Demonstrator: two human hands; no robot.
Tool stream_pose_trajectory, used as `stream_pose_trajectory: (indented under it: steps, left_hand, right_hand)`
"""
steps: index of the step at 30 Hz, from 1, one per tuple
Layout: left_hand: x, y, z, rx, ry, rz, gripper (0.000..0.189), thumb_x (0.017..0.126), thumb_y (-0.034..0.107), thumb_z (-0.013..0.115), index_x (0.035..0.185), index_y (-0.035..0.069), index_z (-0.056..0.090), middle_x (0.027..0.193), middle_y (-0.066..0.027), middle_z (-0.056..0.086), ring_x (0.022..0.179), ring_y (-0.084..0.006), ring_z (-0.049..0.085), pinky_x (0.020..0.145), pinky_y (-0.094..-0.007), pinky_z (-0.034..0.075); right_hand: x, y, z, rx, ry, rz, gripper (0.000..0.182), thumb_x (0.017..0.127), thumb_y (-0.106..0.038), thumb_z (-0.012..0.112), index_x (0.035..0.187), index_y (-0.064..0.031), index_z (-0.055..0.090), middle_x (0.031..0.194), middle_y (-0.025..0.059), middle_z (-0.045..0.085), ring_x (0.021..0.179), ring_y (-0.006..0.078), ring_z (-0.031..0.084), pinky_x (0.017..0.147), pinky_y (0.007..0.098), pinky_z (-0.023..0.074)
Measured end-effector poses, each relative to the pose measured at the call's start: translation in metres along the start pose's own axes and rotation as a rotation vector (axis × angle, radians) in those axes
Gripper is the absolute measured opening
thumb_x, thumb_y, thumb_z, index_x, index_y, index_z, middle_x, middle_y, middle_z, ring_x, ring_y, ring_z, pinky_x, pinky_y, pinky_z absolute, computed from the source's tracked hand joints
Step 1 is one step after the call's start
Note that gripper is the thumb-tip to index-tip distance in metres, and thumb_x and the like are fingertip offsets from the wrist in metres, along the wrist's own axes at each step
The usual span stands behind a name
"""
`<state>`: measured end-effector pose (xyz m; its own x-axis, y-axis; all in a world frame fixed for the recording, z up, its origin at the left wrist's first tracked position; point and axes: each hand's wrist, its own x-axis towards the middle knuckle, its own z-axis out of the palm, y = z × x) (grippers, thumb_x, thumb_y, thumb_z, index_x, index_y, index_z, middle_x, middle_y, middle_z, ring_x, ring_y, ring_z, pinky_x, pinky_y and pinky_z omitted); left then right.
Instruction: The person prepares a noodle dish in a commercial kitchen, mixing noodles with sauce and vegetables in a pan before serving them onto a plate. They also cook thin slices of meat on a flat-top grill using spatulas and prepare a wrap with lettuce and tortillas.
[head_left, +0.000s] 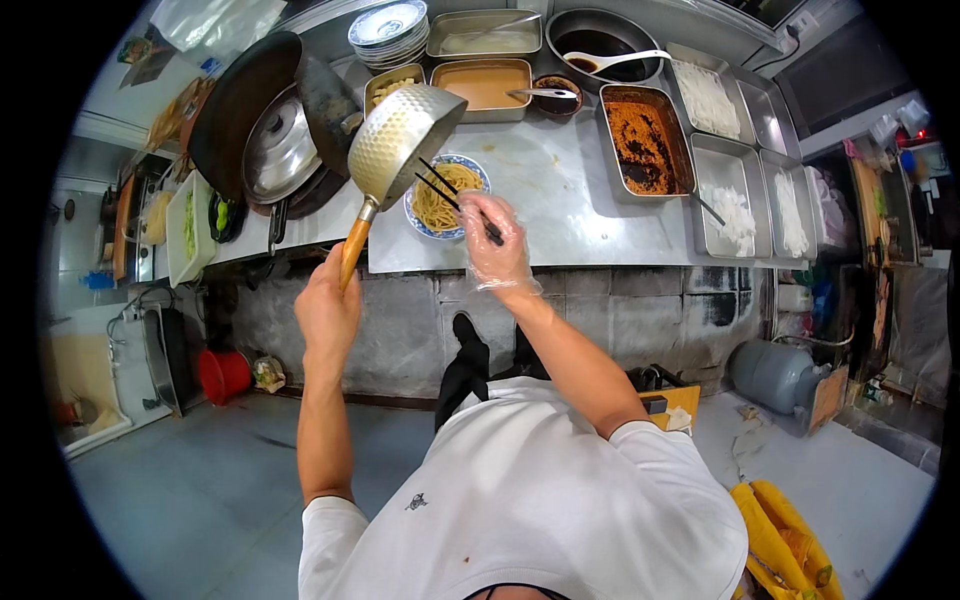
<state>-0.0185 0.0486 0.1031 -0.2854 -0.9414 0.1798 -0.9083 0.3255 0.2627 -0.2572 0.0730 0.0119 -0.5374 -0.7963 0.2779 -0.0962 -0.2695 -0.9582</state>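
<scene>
My left hand (328, 309) grips the wooden handle of a hammered metal saucepan (397, 139), which is tipped on its side so that its mouth faces right. The pan's inside is mostly turned from view. Below its rim, a blue-and-white bowl (412, 214) holds noodles (442, 196) on the steel worktop. In a clear plastic glove, my right hand (495, 238) holds black chopsticks (444, 184). Their tips point up and left, close to the pan's rim and above the noodles.
Behind the bowl stand a tray of tan sauce (480, 84), stacked plates (388, 34) and a bowl of dark liquid (600, 45). A tray of red-brown chili paste (645, 142) and steel trays of white strips (731, 214) line the right. A lidded pot (279, 142) sits left inside a curved metal guard (232, 105).
</scene>
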Motion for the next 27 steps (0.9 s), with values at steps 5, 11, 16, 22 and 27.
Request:
stream_pose_trajectory:
  steps: [5,11,16,22,27]
  left_hand:
    - [-0.002,-0.005,-0.005,-0.122,0.032,-0.091,0.042,0.09,0.012,0.07,0.131,0.002,0.064,0.1,-0.0181,0.073,0.089,-0.0345,0.071,0.078,-0.0412,0.056]
    - [-0.006,-0.033,0.008,-0.755,-0.212,-0.37,0.041,0.092,0.007,0.07,0.132,-0.001,0.063,0.079,0.001,0.062,0.061,-0.0085,0.056,0.054,-0.0247,0.045]
    - [-0.009,-0.02,0.02,-0.928,-0.297,-0.483,0.039,0.093,0.004,0.068,0.132,0.001,0.063,0.069,0.0053,0.055,0.049,-0.0031,0.046,0.042,-0.0212,0.036]
    - [-0.014,-0.021,0.024,-0.88,-0.314,-0.454,0.041,0.093,0.006,0.066,0.133,0.0,0.063,0.07,0.0043,0.056,0.05,-0.0035,0.048,0.043,-0.0212,0.037]
    - [-0.009,-0.024,0.025,-0.724,-0.231,-0.293,0.044,0.091,0.006,0.068,0.134,0.0,0.062,0.074,0.0037,0.057,0.055,-0.0037,0.048,0.048,-0.0235,0.039]
  right_hand:
    - [-0.021,0.016,-0.025,0.24,0.061,0.266,0.021,0.103,-0.011,0.059,0.113,0.0045,0.068,0.116,0.0129,0.068,0.102,0.0206,0.069,0.087,0.0314,0.0571]
    - [-0.007,-0.04,-0.016,0.395,-0.065,0.166,0.025,0.106,-0.012,0.055,0.119,0.0056,0.066,0.118,0.012,0.067,0.102,0.0208,0.07,0.088,0.0311,0.0586]
    - [0.013,-0.033,0.033,0.049,-0.297,-0.092,0.024,0.095,-0.01,0.063,0.113,0.0035,0.07,0.098,0.021,0.072,0.098,0.0352,0.071,0.088,0.0389,0.0552]
    - [0.054,-0.017,0.013,-0.165,-0.071,-0.306,0.014,0.093,-0.008,0.064,0.104,-0.0005,0.069,0.098,0.0203,0.071,0.093,0.0388,0.068,0.082,0.0433,0.0551]
    - [0.055,-0.015,0.005,-0.34,-0.343,-0.31,0.014,0.09,-0.006,0.066,0.102,-0.0018,0.069,0.094,0.0183,0.069,0.09,0.0394,0.066,0.08,0.044,0.0555]
